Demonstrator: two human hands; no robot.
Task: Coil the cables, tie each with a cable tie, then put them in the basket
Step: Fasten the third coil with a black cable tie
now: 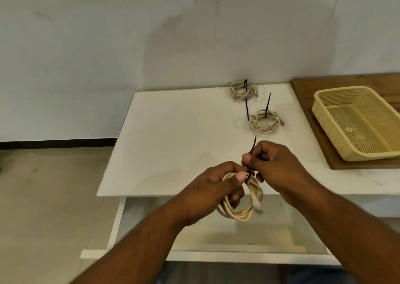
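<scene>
Cable coil [240, 207], cream, gripped in left hand [213, 189] above the near edge of white table [173, 132], loops hanging below the fingers and one plug end dangling at the coil's right side. Black cable tie [252, 147] wrapped across the top of the bundle, just beside the left thumb; tail pinched in right hand [279, 166] between thumb and curled fingers, free end projecting up and away toward the far edge. Both hands closed on their loads, nearly touching at the tie. Judged step: cinching, not yet complete. Long axis of the tail near-to-far, so tightening likely by a pull along that line, left hand bracing the bundle. Two further coils flat on the table, far coil [243, 92] by the far edge and nearer coil [265, 123] toward the middle right, each with a black tie standing up; both well apart from the hands. Basket [344, 89], tan and perforated, holding no cable, on wooden board [303, 89] at the right edge, long axis running far-left to near-right; right of and beyond the hands, closer to the right hand, hence probably the easier hand for the transfer.
</scene>
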